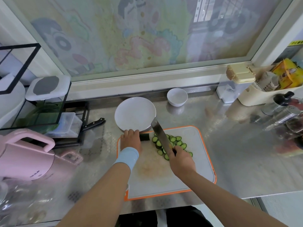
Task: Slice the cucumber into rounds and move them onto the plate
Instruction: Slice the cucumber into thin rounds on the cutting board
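At centre frame, on the cutting board (198,163), the left hand (130,140) is holding the cucumber stub (145,137), its grip curled over it. The right hand (181,162) is clasping the knife (160,136) handle, grip fully closed, with the blade lying over the cut rounds (176,141). The plate (135,113) is sitting on the bench (237,153) just above the board.
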Action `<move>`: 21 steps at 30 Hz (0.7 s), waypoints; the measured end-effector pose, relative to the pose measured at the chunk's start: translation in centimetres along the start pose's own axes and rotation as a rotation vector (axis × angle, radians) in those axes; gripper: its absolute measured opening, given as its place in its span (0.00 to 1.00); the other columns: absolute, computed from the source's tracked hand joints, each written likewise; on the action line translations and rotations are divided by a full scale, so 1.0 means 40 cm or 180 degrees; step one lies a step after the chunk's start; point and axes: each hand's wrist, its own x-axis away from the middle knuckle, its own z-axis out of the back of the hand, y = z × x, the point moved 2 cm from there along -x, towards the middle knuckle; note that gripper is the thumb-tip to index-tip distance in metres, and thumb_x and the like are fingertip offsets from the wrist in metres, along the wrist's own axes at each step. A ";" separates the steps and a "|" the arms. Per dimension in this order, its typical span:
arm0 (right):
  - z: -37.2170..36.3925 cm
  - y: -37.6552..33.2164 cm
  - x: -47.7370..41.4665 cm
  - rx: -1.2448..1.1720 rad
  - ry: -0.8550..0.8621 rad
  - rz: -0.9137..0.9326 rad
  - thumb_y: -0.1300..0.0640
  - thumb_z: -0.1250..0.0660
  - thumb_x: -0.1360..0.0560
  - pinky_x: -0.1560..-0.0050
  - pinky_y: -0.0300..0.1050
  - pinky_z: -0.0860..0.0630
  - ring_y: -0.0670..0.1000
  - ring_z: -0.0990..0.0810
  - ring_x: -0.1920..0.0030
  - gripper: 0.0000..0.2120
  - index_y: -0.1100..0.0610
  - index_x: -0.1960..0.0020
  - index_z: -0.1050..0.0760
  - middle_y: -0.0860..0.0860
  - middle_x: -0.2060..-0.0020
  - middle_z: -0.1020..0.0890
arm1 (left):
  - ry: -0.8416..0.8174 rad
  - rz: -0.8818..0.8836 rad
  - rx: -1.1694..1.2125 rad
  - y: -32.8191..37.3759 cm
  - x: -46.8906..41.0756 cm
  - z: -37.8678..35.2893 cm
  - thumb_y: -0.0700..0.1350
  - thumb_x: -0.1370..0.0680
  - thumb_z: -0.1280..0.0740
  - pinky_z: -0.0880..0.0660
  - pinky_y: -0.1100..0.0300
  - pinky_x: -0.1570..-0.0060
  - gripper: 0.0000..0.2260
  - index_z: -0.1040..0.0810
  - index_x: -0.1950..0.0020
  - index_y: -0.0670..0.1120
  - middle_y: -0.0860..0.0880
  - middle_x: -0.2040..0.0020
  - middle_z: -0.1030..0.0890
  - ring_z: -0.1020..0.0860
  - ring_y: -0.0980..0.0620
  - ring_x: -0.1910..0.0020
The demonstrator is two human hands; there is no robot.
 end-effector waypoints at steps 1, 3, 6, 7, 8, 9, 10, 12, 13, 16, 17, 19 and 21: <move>-0.002 -0.004 -0.004 0.0013 -0.0005 0.0006 0.45 0.44 0.19 0.67 0.45 0.31 0.53 0.24 0.64 0.14 0.52 0.59 0.33 0.49 0.65 0.22 | 0.0019 0.0003 -0.0128 -0.002 -0.003 -0.002 0.42 0.26 0.37 0.35 0.55 0.40 0.20 0.32 0.34 0.50 0.47 0.38 0.29 0.33 0.45 0.37; -0.007 -0.009 -0.009 0.0044 -0.0028 0.0016 0.44 0.44 0.19 0.68 0.45 0.32 0.52 0.24 0.65 0.15 0.52 0.59 0.32 0.49 0.65 0.22 | -0.0004 -0.0089 -0.0228 -0.011 -0.010 -0.015 0.42 0.27 0.36 0.36 0.55 0.41 0.18 0.29 0.37 0.51 0.48 0.40 0.29 0.34 0.45 0.38; -0.011 -0.014 -0.014 0.0090 -0.0063 0.0069 0.43 0.44 0.19 0.71 0.44 0.34 0.51 0.25 0.66 0.16 0.51 0.60 0.33 0.49 0.65 0.22 | -0.0153 -0.0168 0.0292 -0.034 -0.009 -0.036 0.40 0.25 0.34 0.32 0.57 0.43 0.15 0.27 0.39 0.50 0.48 0.40 0.27 0.30 0.46 0.40; -0.012 -0.017 -0.015 0.0086 -0.0066 0.0102 0.42 0.45 0.19 0.71 0.44 0.34 0.51 0.25 0.67 0.16 0.51 0.60 0.34 0.49 0.66 0.23 | -0.0208 -0.0135 0.0539 -0.044 -0.002 -0.041 0.40 0.25 0.34 0.30 0.57 0.45 0.15 0.27 0.39 0.50 0.47 0.40 0.26 0.28 0.46 0.41; -0.014 -0.021 -0.014 0.0086 -0.0075 0.0139 0.42 0.44 0.19 0.71 0.44 0.34 0.51 0.26 0.67 0.16 0.51 0.61 0.34 0.49 0.66 0.23 | -0.0259 -0.0105 0.0720 -0.054 0.008 -0.044 0.40 0.24 0.34 0.29 0.56 0.46 0.14 0.27 0.39 0.49 0.47 0.40 0.26 0.28 0.46 0.41; -0.016 -0.025 -0.012 0.0109 -0.0090 0.0171 0.42 0.44 0.19 0.70 0.44 0.33 0.51 0.25 0.66 0.16 0.51 0.61 0.34 0.48 0.66 0.23 | -0.0318 -0.0102 0.0820 -0.066 0.022 -0.047 0.41 0.24 0.34 0.28 0.55 0.46 0.14 0.28 0.39 0.49 0.47 0.41 0.27 0.28 0.46 0.41; -0.020 -0.030 -0.009 0.0156 -0.0106 0.0201 0.43 0.44 0.19 0.69 0.45 0.32 0.52 0.25 0.65 0.15 0.51 0.61 0.34 0.49 0.66 0.23 | -0.0369 -0.0130 0.0860 -0.077 0.037 -0.052 0.43 0.23 0.34 0.28 0.54 0.46 0.14 0.28 0.38 0.49 0.48 0.41 0.28 0.29 0.47 0.40; -0.028 -0.039 -0.002 0.0290 -0.0112 0.0280 0.45 0.44 0.20 0.67 0.47 0.27 0.53 0.23 0.64 0.13 0.51 0.59 0.32 0.49 0.65 0.22 | -0.0427 -0.0199 0.0941 -0.099 0.072 -0.068 0.46 0.23 0.33 0.28 0.54 0.46 0.14 0.29 0.38 0.50 0.49 0.42 0.28 0.30 0.48 0.40; -0.032 -0.041 0.002 0.0351 -0.0112 0.0329 0.45 0.44 0.20 0.66 0.47 0.26 0.53 0.23 0.64 0.13 0.51 0.58 0.31 0.49 0.65 0.22 | -0.0461 -0.0213 0.1034 -0.107 0.092 -0.077 0.48 0.23 0.33 0.28 0.55 0.46 0.14 0.29 0.38 0.50 0.50 0.43 0.28 0.30 0.48 0.40; -0.044 -0.049 0.016 0.0547 -0.0142 0.0473 0.45 0.44 0.19 0.68 0.45 0.30 0.51 0.26 0.66 0.13 0.51 0.58 0.32 0.47 0.67 0.25 | -0.0589 -0.0232 0.1358 -0.119 0.147 -0.100 0.51 0.24 0.33 0.28 0.56 0.46 0.14 0.28 0.40 0.52 0.52 0.45 0.28 0.31 0.51 0.42; -0.048 -0.051 0.021 0.0618 -0.0159 0.0515 0.45 0.44 0.19 0.69 0.44 0.32 0.50 0.27 0.67 0.13 0.50 0.58 0.33 0.47 0.68 0.25 | -0.0615 -0.0233 0.1437 -0.119 0.162 -0.108 0.52 0.25 0.33 0.28 0.56 0.46 0.14 0.28 0.41 0.52 0.52 0.45 0.28 0.30 0.51 0.43; -0.056 -0.053 0.029 0.0690 -0.0215 0.0577 0.45 0.45 0.19 0.71 0.43 0.35 0.49 0.28 0.68 0.13 0.50 0.59 0.34 0.46 0.68 0.26 | -0.0593 -0.0145 0.1656 -0.120 0.186 -0.119 0.53 0.27 0.31 0.27 0.57 0.48 0.15 0.27 0.42 0.53 0.53 0.47 0.28 0.28 0.52 0.46; -0.063 -0.052 0.036 0.0709 -0.0278 0.0612 0.46 0.44 0.19 0.71 0.43 0.36 0.49 0.28 0.68 0.13 0.49 0.60 0.34 0.46 0.69 0.26 | -0.0531 0.0004 0.1894 -0.122 0.203 -0.124 0.54 0.28 0.30 0.27 0.58 0.48 0.18 0.28 0.41 0.53 0.53 0.46 0.27 0.26 0.52 0.47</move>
